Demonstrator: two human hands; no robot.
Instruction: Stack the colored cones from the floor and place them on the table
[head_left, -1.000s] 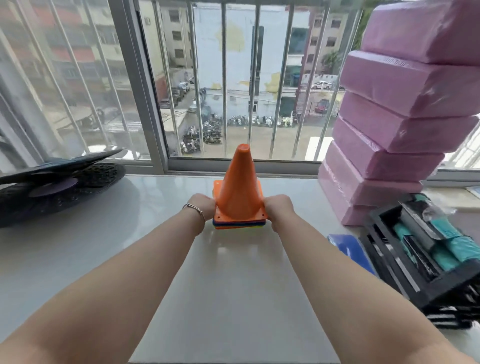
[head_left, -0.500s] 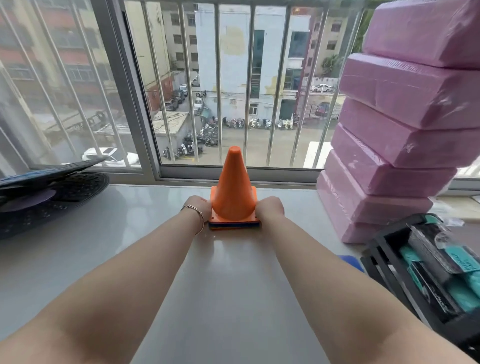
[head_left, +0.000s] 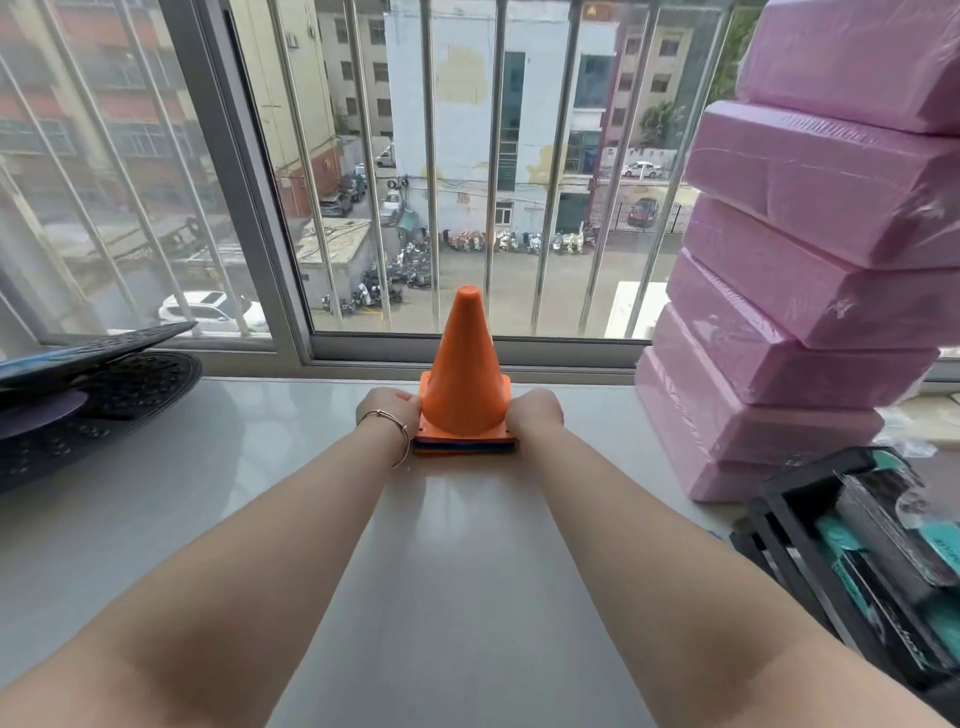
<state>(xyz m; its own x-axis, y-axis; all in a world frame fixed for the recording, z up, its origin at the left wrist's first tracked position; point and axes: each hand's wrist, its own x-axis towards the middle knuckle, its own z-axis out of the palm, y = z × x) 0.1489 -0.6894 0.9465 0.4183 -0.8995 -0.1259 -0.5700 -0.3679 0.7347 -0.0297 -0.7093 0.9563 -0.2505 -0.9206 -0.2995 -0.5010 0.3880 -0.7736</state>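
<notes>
— Holding what, exactly?
— Both my hands clasp the cone stack (head_left: 464, 374) by its base: left hand (head_left: 390, 410) on its left, right hand (head_left: 532, 414) on its right.
— Where is it?
— Upright on the table (head_left: 249, 467), far side, near the window.

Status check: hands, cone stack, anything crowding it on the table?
Left hand and right hand grip the cone stack base. Stack upright on table. Pink blocks right, clear.
</notes>
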